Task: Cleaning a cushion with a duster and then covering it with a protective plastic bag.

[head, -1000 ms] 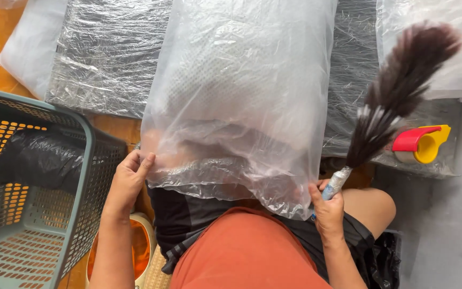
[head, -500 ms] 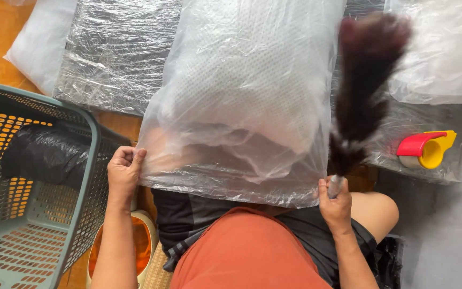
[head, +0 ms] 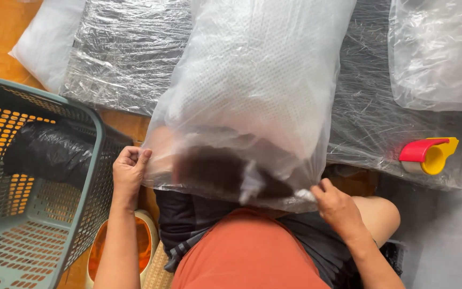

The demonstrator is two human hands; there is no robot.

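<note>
A large clear plastic bag (head: 252, 91) lies across the person's lap. The left hand (head: 129, 170) grips its open edge in a fist; the right hand (head: 338, 206) pinches the other corner. A dark feather duster (head: 215, 171) shows blurred inside the bag. A green basket (head: 33, 214) stands left, a red-and-yellow tape dispenser (head: 429, 155) right.

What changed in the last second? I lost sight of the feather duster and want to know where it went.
The feather duster, held up outside on the right a second ago, swung over and now lies inside the clear plastic bag, a dark blur behind the film. The right hand moved from the handle to the bag's open edge. The left hand still grips the bag's left edge; the green basket and tape dispenser stayed put.
</note>
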